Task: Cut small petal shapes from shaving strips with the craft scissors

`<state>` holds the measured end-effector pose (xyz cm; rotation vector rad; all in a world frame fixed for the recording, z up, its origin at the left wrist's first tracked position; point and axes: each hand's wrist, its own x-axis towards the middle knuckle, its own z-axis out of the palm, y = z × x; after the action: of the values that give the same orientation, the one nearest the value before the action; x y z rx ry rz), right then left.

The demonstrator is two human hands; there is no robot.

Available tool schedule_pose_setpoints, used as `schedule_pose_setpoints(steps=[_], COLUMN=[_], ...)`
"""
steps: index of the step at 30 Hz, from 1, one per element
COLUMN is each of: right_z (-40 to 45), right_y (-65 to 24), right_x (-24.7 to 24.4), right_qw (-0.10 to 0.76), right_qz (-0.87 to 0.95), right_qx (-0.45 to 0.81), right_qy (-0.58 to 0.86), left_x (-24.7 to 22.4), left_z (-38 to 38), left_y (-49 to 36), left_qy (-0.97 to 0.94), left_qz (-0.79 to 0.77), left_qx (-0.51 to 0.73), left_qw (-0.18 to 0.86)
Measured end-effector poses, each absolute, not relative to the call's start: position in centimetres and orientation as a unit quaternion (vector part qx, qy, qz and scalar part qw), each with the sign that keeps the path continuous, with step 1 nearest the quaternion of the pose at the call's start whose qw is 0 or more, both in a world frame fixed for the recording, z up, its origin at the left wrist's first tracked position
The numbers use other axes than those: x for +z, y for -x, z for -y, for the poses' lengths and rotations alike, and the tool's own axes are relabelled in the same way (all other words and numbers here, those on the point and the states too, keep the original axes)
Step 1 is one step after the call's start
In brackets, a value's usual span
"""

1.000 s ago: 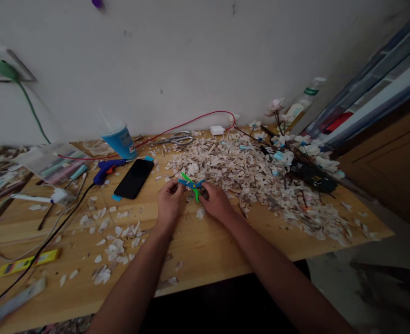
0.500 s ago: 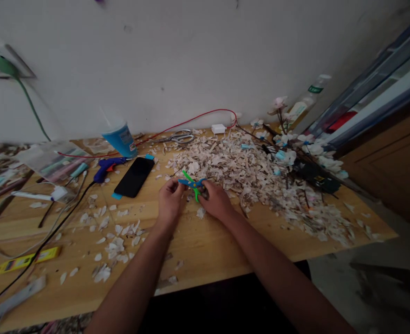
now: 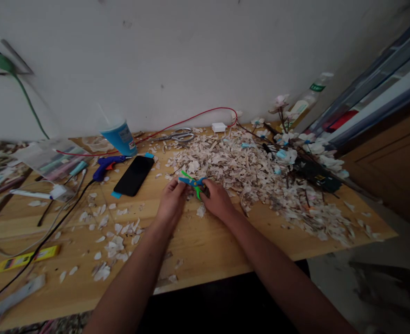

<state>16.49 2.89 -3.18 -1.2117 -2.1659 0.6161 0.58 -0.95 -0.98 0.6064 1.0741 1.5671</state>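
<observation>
Taking the hand-held scissors as the centre of the dial, the table [image 3: 211, 250] has its near edge at 6 o'clock and its right-hand corner between 3 and 4. Smooth, pale-grained wood lies open between the forearms, giving room as far as that edge, with a few thin scraps on it. At 8 o'clock, loose petals [image 3: 114, 248], papery and rounded, are scattered. The right hand [image 3: 216, 197] is closed around the handles of the blue-and-green scissors [image 3: 195, 183], whose blades stand apart. The left hand [image 3: 172, 197] has its fingertips gathered at the tip of the blue blade; whether they clasp it or a scrap I cannot tell. Just beyond, from 1 to 4 o'clock, a heap of petals [image 3: 232, 162], dry and crinkled, crowds the right hand. Near 9 lie a flat, glossy phone [image 3: 134, 176] and a blue glue gun [image 3: 103, 166]; a tapered cup [image 3: 122, 138] stands near 10. Metal scissors [image 3: 171, 136] lie at 11, a white box [image 3: 219, 127] at 1, and white flowers [image 3: 315, 148] on thin branches between 2 and 3. The wall [image 3: 177, 60] bounds 12 o'clock.
</observation>
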Motion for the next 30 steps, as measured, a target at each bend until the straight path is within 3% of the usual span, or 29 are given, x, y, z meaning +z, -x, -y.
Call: schedule_pose_setpoints(steps=[4,19,30], right_z=[-2.95,-2.89,-3.02], right_y=[-16.52,-16.62,-16.69], right_x=[-3.40,-3.10,-3.61], right_qw=[0.284,0.281,0.278], right_qz=[0.812,0.812,0.818], right_qx=[0.225,0.230,0.220], right_qy=[0.457,0.457,0.453], left_x=[-1.17,-0.93,-1.16], left_z=[1.08,0.78,0.63], left_y=[-1.26,-0.59,-0.62], left_qy=[-0.182,-0.347,-0.202], left_qz=[-0.379,-0.510,-0.380], left_qx=[0.670,0.654,0.706], left_qw=[0.611,0.438,0.563])
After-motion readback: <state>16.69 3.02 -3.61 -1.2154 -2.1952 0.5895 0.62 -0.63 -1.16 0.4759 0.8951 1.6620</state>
